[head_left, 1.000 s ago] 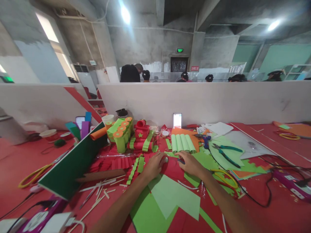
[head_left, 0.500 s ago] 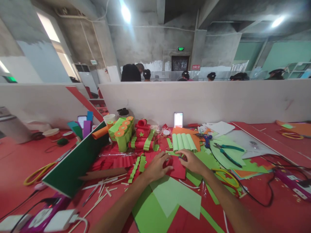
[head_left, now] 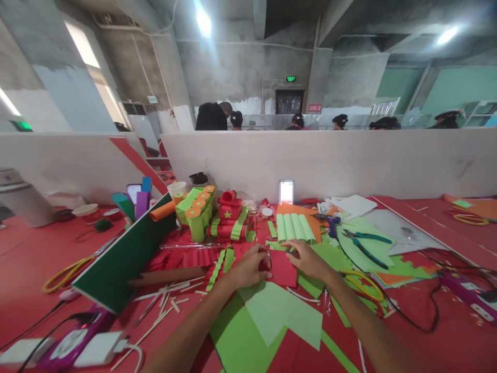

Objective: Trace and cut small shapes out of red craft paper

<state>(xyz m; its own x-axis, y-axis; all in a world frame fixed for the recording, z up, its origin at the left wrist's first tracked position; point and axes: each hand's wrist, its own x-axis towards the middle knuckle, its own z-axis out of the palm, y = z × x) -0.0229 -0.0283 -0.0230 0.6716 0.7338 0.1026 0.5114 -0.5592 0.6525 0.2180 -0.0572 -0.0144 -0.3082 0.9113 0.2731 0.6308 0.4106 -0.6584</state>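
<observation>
A small red paper sheet [head_left: 283,269] lies between my hands on the table. My left hand [head_left: 252,267] is curled at the sheet's left edge, thumb and fingertips close together on the paper. At its upper right corner, my right hand [head_left: 308,261] has bent fingers around a small dark thing that I cannot make out. Light green paper rolls [head_left: 297,229] lie just beyond my right hand. Pale green paper [head_left: 283,311] is spread below the sheet, over brighter green paper [head_left: 240,331].
Red and green paper models [head_left: 229,223] stand at the back left, beside a dark green board [head_left: 124,259]. Pliers [head_left: 367,243], a glue gun [head_left: 332,225] and yellow-handled scissors [head_left: 363,285] lie right. A phone [head_left: 286,191] leans on the partition. Thin sticks [head_left: 166,305] lie left.
My left thumb and fingers have closed together and drawn slightly left, baring more of the red sheet. My right hand stays almost in place. The whole view has shifted slightly.
</observation>
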